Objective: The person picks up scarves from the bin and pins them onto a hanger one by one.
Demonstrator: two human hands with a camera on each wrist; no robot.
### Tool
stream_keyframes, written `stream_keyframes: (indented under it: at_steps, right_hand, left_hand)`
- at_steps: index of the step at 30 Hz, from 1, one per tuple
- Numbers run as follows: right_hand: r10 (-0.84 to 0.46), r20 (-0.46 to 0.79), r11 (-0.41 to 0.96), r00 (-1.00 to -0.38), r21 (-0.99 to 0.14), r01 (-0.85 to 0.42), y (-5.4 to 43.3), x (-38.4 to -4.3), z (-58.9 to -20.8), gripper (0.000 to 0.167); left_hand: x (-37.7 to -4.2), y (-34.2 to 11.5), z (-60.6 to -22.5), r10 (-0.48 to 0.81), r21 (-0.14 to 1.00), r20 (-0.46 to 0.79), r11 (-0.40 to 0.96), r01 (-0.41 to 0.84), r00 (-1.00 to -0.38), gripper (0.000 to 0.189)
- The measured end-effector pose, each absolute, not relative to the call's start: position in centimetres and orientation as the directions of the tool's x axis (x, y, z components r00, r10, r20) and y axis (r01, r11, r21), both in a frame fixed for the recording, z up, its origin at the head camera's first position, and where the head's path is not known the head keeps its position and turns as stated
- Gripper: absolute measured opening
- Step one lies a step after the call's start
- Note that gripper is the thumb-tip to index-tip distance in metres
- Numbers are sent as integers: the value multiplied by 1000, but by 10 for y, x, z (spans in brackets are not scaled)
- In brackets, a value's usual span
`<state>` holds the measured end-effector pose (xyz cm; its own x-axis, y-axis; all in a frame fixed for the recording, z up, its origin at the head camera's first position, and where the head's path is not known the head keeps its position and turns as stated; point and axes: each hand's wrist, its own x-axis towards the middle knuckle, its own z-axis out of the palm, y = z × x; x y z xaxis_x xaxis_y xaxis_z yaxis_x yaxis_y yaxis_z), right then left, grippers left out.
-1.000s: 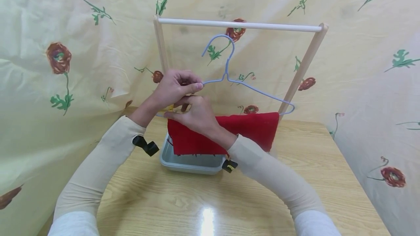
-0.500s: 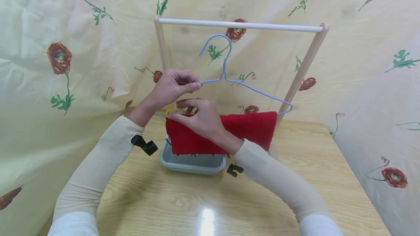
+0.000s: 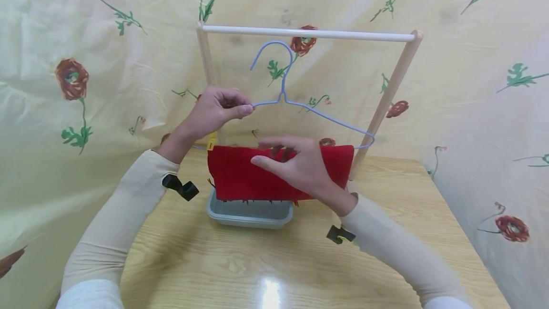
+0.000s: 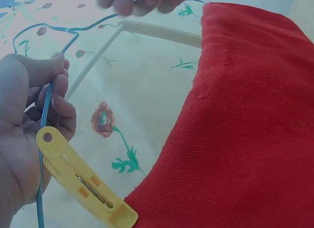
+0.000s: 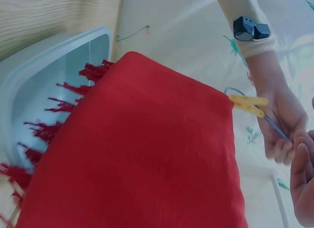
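My left hand [image 3: 219,109] pinches the left shoulder of a blue wire hanger [image 3: 328,117], its hook upward. A red fringed cloth [image 3: 236,173] is draped over the hanger's bottom bar. At the cloth's left top corner sits a yellow clothespin [image 4: 81,176], clipped onto the cloth and bar, close below my left hand. My right hand [image 3: 304,163] hovers in front of the cloth's upper part with fingers loosely bent and nothing between thumb and fingers. In the right wrist view the clothespin [image 5: 248,104] juts out from the cloth's corner.
Behind the hanger stands a rack with wooden posts and a white crossbar [image 3: 309,33]. A grey-blue plastic basin [image 3: 249,222] rests on the wooden table [image 3: 223,266] beneath the cloth. Flowered fabric [image 3: 141,61] covers the back and sides.
My right hand has let go of the clothespin and moved right across the cloth. The hanger, cloth and left hand have shifted slightly left.
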<state>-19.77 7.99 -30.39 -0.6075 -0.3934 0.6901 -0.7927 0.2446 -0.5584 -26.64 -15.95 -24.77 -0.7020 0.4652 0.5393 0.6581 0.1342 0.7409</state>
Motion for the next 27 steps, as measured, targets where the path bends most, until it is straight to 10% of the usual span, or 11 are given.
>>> stream_keyframes:
  at_steps: [27]
  right_hand:
    - [-358,616,253,-702,-659,-708,231,-181,-369,37]
  left_hand:
    - [-265,-164,-247,474,736,531,154,660,-702,8]
